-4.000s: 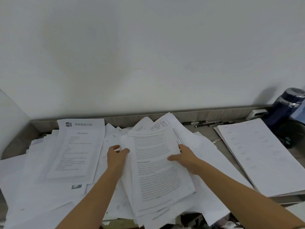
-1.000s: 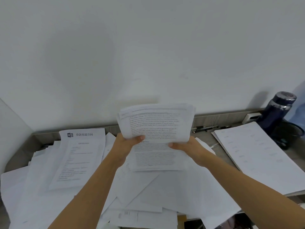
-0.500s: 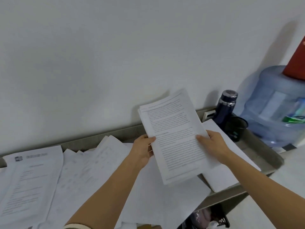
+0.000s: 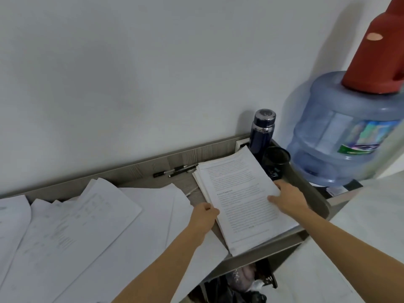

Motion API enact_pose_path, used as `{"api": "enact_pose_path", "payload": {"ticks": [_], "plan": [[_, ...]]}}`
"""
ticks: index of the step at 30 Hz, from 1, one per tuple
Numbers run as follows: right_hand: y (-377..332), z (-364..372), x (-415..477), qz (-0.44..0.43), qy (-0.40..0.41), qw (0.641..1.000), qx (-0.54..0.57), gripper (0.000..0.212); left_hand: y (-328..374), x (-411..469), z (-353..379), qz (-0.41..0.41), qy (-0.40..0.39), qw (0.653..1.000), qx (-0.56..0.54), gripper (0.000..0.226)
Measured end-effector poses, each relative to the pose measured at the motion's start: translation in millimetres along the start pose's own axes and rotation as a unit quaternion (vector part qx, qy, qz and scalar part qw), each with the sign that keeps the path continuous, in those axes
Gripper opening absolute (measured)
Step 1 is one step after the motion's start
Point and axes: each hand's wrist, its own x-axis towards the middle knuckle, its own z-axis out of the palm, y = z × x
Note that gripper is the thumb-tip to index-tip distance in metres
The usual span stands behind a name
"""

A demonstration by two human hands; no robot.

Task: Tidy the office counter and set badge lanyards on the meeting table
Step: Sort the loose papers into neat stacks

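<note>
A sheaf of printed paper sheets (image 4: pixel 240 193) lies on top of the paper stack at the right end of the grey wood counter (image 4: pixel 153 182). My left hand (image 4: pixel 204 217) grips the sheaf's left edge. On its right edge my right hand (image 4: pixel 288 199) rests with the fingers on the top page. Loose white sheets (image 4: pixel 87 226) cover the counter's left and middle, overlapping one another. No badge lanyards are in view.
A dark blue flask (image 4: pixel 262 132) and a black cup (image 4: pixel 276 158) stand at the counter's back right corner. Pens (image 4: pixel 175 170) lie along the back ledge. A large blue water jug (image 4: pixel 345 132) with a red top stands to the right. A bin sits under the counter.
Both hands lifted the sheaf off the loose pile, carried it right and lowered it onto the stack at the counter's right end. My view has swung right with it.
</note>
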Motion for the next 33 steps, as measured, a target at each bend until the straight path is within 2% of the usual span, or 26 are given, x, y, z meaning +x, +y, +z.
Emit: {"api": "enact_pose_path", "payload": {"ticks": [2,5,9,11,14,16,18,20,22,25,28,30,33], "plan": [[9.5,4.3,0.3,-0.012,0.002,0.998,-0.069,0.056,-2.8,2.0,8.9,0.015,-0.001,1.000,0.021,0.012],[11.1,7.0,-4.2,-0.054,0.048,0.991,-0.112,0.052,-5.0,3.1,12.8,0.018,-0.004,1.000,0.012,0.014],[-17.1,18.4,-20.9,-0.155,0.055,0.986,-0.036,0.035,-6.1,-2.1,-8.8,0.048,0.083,0.994,0.054,0.013],[-39.5,29.1,-32.6,-0.189,0.013,0.982,0.013,0.030,-11.3,-5.6,-33.2,0.060,0.138,0.984,0.097,0.026],[-79.3,49.3,-49.1,-0.202,-0.092,0.971,0.085,0.035,-25.2,-17.9,-85.1,0.091,0.212,0.954,0.192,0.030],[-108.3,65.8,-59.7,-0.172,-0.169,0.964,0.116,0.050,-45.9,-29.9,-131.2,0.081,0.278,0.919,0.267,0.032],[-123.7,79.4,-62.9,-0.120,-0.223,0.959,0.128,0.070,-69.1,-40.5,-168.5,0.031,0.311,0.877,0.364,0.039],[-135.0,87.4,-64.2,-0.073,-0.246,0.952,0.166,0.082,-91.1,-53.0,-197.0,-0.035,0.302,0.850,0.430,0.049],[-156.9,100.5,-70.4,-0.016,-0.277,0.931,0.239,0.077,-111.7,-70.0,-227.1,-0.074,0.282,0.838,0.461,0.057],[-178.4,116.3,-81.9,0.008,-0.316,0.913,0.256,0.048,-126.6,-81.0,-248.6,-0.059,0.246,0.811,0.527,0.069],[-193.8,142.8,-92.5,0.026,-0.318,0.903,0.287,0.059,-124.5,-82.4,-265.4,-0.021,0.226,0.810,0.541,0.080],[-208.7,154.5,-106.0,0.003,-0.303,0.908,0.288,0.043,-121.1,-80.5,-275.6,-0.009,0.213,0.800,0.561,0.081],[-230.8,161.4,-122.8,-0.025,-0.207,0.953,0.221,0.031,-122.9,-82.2,-291.4,0.006,0.208,0.778,0.593,0.071]]}}
